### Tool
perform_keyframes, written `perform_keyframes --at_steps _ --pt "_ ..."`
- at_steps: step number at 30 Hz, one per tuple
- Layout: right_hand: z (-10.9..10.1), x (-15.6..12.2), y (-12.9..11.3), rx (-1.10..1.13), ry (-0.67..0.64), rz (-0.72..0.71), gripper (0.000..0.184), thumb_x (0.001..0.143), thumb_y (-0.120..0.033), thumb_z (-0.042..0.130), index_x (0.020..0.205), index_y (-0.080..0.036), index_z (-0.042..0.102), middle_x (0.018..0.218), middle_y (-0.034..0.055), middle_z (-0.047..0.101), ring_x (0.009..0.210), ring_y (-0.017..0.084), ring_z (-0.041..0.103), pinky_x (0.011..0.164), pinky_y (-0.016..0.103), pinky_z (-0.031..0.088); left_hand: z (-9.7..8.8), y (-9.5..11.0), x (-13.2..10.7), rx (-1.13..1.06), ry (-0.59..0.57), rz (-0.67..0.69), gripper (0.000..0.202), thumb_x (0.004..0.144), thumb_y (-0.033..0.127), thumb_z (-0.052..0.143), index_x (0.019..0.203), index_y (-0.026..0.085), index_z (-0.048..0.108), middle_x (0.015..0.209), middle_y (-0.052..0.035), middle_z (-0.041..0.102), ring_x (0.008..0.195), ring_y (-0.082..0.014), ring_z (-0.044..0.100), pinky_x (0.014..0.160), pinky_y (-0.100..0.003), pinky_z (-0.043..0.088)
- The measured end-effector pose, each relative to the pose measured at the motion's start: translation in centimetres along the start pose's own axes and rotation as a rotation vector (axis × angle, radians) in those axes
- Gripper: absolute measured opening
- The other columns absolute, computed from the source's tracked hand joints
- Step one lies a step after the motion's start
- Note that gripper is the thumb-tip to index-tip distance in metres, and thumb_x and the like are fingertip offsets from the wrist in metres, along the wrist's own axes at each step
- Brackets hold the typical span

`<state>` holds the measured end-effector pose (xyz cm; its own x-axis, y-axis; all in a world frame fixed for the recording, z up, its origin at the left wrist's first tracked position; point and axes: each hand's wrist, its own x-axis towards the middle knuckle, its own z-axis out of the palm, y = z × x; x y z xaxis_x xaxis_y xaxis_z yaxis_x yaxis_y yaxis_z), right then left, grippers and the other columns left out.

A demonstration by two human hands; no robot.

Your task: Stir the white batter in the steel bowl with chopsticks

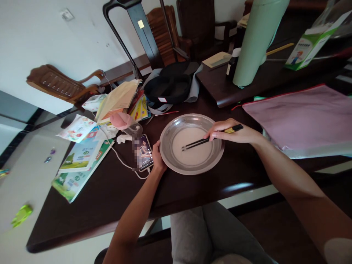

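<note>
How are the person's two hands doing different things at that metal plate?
The right hand holds black chopsticks with their tips down inside the metal plate; the left hand holds no tool and grips the plate's near-left rim. The right hand reaches over the plate from the far right; the left hand stays at the edge beside a phone. Both are bare and at the same plate.

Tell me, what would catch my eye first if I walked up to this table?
Most likely the round metal plate in the middle of the dark table, with the right hand holding black chopsticks whose tips are over its pale inside. The left hand grips the plate's near-left rim, right beside a lit phone. Behind that lies a messy heap of colourful booklets.
</note>
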<state>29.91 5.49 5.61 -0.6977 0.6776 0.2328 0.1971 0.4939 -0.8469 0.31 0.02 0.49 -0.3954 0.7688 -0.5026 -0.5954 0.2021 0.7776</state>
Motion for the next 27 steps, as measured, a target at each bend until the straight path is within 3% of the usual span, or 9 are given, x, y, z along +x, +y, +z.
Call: perform_keyframes --at_steps 4,7,11,17,23,27 --pt "-1.0 -0.4 0.0 -0.011 0.132 0.052 0.036 0.097 -0.048 0.061 0.076 -0.025 0.078 0.091 0.0022 0.083 0.087 0.018 0.076 0.08 0.031 0.055 0.1 0.2 -0.1 0.004 -0.015 -0.014 0.024 0.076 0.036 0.064 0.057 0.021 0.064 0.058 -0.0002 0.069 0.073 -0.022 0.073 0.066 -0.027 0.056" --pt "-1.2 -0.6 -0.1 0.029 0.073 0.029 0.043 0.098 -0.051 0.058 0.072 -0.024 0.077 0.084 0.0023 0.082 0.081 0.018 0.075 0.078 0.031 0.055 0.2 0.3 -0.3 0.009 -0.016 -0.009 0.025 0.074 0.038 0.069 0.056 0.021 0.062 0.058 0.0003 0.068 0.073 -0.0237 0.074 0.071 -0.031 0.058" --pt "-0.2 -0.1 0.0 0.025 -0.02 -0.004 0.033 0.097 -0.048 0.062 0.084 -0.024 0.081 0.097 0.0036 0.083 0.089 0.018 0.076 0.08 0.03 0.055 0.2 0.2 -0.2 -0.005 -0.025 0.004 0.025 0.071 0.037 0.071 0.055 0.022 0.06 0.054 0.002 0.065 0.071 -0.0231 0.074 0.072 -0.03 0.058" --pt "-0.9 -0.7 0.1 0.007 0.204 0.07 0.038 0.097 -0.049 0.062 0.072 -0.024 0.077 0.087 0.0031 0.082 0.084 0.019 0.075 0.078 0.031 0.054 0.1 0.1 -0.1 0.0 -0.029 -0.01 0.023 0.072 0.039 0.07 0.058 0.022 0.064 0.058 0.0001 0.068 0.081 -0.0254 0.075 0.073 -0.03 0.059" --pt "-0.4 -0.2 -0.2 0.004 0.021 -0.002 0.032 0.097 -0.046 0.062 0.082 -0.024 0.081 0.094 0.004 0.082 0.084 0.017 0.074 0.076 0.029 0.054 0.0 0.1 -0.1 0.002 -0.023 0.006 0.024 0.071 0.038 0.07 0.056 0.021 0.062 0.057 0.0008 0.068 0.072 -0.0222 0.073 0.067 -0.028 0.057" --pt "-0.7 -0.4 0.0 -0.046 0.173 0.039 0.031 0.095 -0.046 0.065 0.078 -0.025 0.08 0.092 0.0029 0.082 0.085 0.018 0.075 0.077 0.03 0.053 -0.1 0.0 0.1 0.014 -0.036 0.019 0.026 0.07 0.041 0.073 0.058 0.022 0.061 0.058 0.0009 0.068 0.074 -0.024 0.074 0.069 -0.03 0.058"
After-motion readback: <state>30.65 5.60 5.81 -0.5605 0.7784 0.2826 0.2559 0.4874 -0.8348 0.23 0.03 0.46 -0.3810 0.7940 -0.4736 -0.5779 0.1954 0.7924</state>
